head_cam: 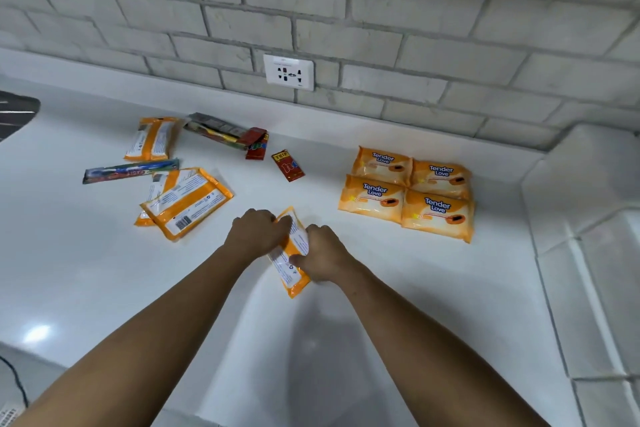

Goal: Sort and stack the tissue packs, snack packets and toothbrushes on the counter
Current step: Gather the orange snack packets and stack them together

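While both hands pressed on it, one orange tissue pack [290,253] lay label-side down at the near centre of the white counter [381,305]: left hand [258,230] closed over its far left edge, right hand [320,258] closed on its right edge. Right: four packs [407,191] face up, touching in a square. Left: two overlapping packs [185,203], another pack [152,138] farther back, a packaged toothbrush [130,170] between them. Far centre: more toothbrushes [214,131], two red snack packets [288,166].
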Demonstrator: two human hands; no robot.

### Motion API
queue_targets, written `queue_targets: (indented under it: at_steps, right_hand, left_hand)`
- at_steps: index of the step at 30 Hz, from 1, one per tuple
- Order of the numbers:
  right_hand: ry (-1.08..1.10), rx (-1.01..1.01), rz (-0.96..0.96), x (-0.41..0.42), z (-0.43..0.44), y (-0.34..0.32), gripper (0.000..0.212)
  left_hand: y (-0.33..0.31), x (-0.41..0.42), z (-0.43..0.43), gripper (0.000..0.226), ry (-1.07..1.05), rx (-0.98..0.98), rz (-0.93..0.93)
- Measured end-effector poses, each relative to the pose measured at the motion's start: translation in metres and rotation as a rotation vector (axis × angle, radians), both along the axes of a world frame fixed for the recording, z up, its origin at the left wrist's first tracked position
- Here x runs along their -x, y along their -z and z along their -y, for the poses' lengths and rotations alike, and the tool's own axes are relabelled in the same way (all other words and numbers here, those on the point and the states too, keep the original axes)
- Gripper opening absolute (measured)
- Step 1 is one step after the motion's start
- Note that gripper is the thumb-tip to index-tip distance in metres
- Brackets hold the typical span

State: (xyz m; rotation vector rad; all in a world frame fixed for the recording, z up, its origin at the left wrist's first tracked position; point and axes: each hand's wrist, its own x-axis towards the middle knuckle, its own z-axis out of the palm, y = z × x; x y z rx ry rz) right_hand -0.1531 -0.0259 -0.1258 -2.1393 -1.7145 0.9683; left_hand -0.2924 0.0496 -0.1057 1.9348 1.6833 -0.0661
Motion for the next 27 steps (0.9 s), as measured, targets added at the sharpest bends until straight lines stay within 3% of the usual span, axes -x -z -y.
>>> queue_targets:
  at_steps: [3, 6, 12, 14, 18, 20, 21, 24, 25, 27]
  right_hand:
    - [0.075, -0.096, -0.098, -0.012, 0.000, -0.007, 0.037]
    - [0.089, -0.245, -0.103, -0.025, 0.001, -0.018, 0.031]
    - [-0.035, -0.536, 0.298, -0.058, 0.002, -0.029, 0.047]
    - [0.043, -0.606, 0.352, -0.071, 0.005, -0.033, 0.050]
    - [0.318, -0.664, 0.276, -0.102, 0.013, -0.037, 0.060]
    - [0.513, -0.644, 0.098, -0.120, 0.015, -0.039, 0.063]
    - [0.630, -0.618, -0.090, -0.132, 0.014, -0.039, 0.060]
    - [0.958, -0.404, -0.961, -0.161, 0.017, -0.053, 0.048]
    - [0.990, -0.360, -1.143, -0.169, 0.020, -0.058, 0.039]
    - [0.982, -0.351, -1.178, -0.183, 0.023, -0.061, 0.022]
  left_hand:
    - [-0.010, -0.013, -0.001, 0.062, -0.104, 0.008, 0.243]
    - [-0.021, -0.027, -0.007, 0.052, -0.179, 0.046, 0.462]
    - [-0.032, -0.064, -0.020, 0.031, -0.420, 0.306, 0.886]
    - [-0.033, -0.077, -0.021, 0.038, -0.421, 0.294, 0.956]
    - [-0.035, -0.108, -0.016, 0.042, -0.355, 0.241, 1.048]
    - [-0.036, -0.124, -0.013, 0.045, -0.309, 0.195, 1.069]
    - [-0.035, -0.132, -0.012, 0.046, -0.287, 0.178, 1.074]
    - [-0.037, -0.157, -0.006, 0.049, -0.218, 0.115, 1.068]
    - [-0.034, -0.165, -0.005, 0.049, -0.189, 0.094, 1.051]
    - [-0.031, -0.178, -0.002, 0.048, -0.127, 0.056, 0.998]
